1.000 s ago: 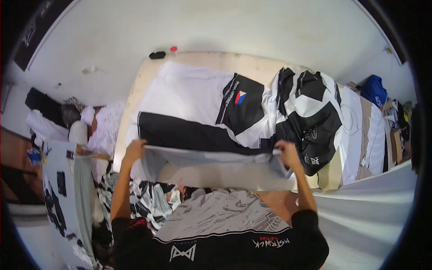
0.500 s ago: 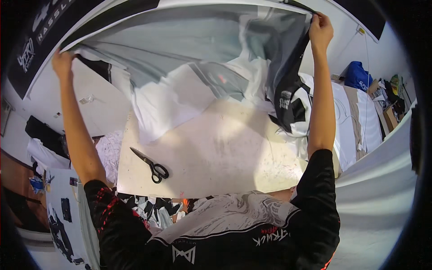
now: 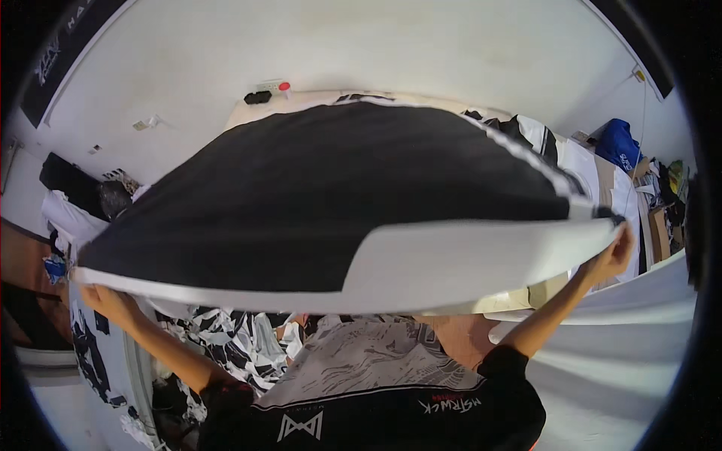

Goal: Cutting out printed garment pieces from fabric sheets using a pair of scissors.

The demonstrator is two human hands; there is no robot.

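Observation:
A large black fabric panel with a white band is stretched out in front of me, billowing over the beige table and hiding most of its top. My left hand grips the panel's left end at the lower edge. My right hand grips the right end, a bit higher. Part of a black and white garment pile shows behind the panel's right side. A small black object and a red-topped item lie at the table's back edge.
A blue bag, cardboard and stacked material stand at the right, above white draped cloth. Dark bags and white cloth are piled at the left beside a grey board. Fabric scraps lie below the table's near edge.
Both hands rose high with the fabric, briefly uncovering scissors on the table, then came down toward me, spread wider. The panel now shows mostly black and covers the scissors.

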